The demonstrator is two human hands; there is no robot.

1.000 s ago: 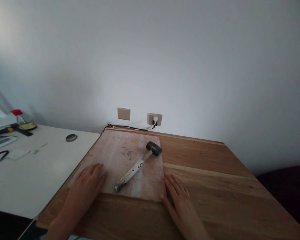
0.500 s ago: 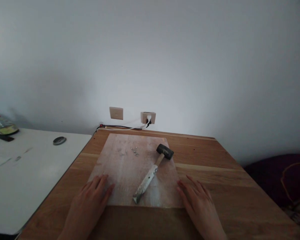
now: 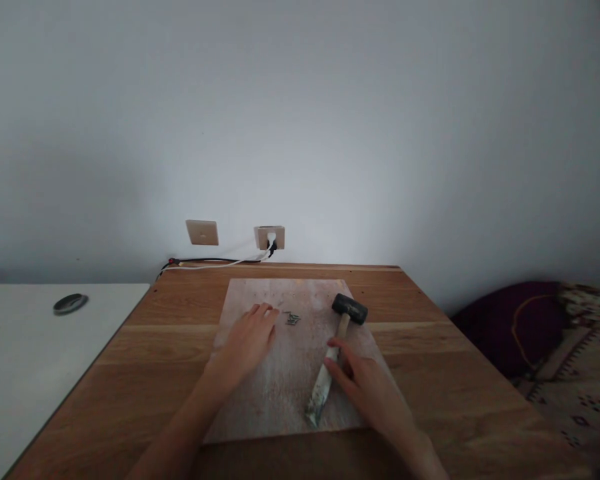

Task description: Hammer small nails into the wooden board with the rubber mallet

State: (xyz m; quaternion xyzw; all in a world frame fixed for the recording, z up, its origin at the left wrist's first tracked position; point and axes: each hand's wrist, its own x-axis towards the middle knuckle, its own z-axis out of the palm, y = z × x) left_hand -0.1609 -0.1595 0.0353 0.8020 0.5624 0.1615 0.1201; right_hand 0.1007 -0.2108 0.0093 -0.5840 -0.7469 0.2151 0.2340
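Note:
A rubber mallet (image 3: 322,388) with a black head and a pale, stained handle lies slantwise on the thin wooden board (image 3: 280,400). My right hand (image 3: 367,383) is at the handle from the right, its thumb and forefinger curled over the upper part; the other fingers are mostly hidden. My left hand (image 3: 250,340) rests over the left half of the board, palm down, with its fingers lightly bent and nothing visible in them. Just right of its fingertips is a small pile of metal nails (image 3: 293,319), too small to tell from screws.
The board lies on a brown wooden table (image 3: 430,373) against the wall. A plugged socket (image 3: 270,238) and cables (image 3: 215,261) are at the back. On the left, a white table (image 3: 25,373) holds a round dark lid (image 3: 70,304). Patterned cloth (image 3: 580,380) is at the right.
My left hand has moved from the board's left edge up beside the nails. My right hand has moved from the right edge onto the mallet's handle. The view has swung right.

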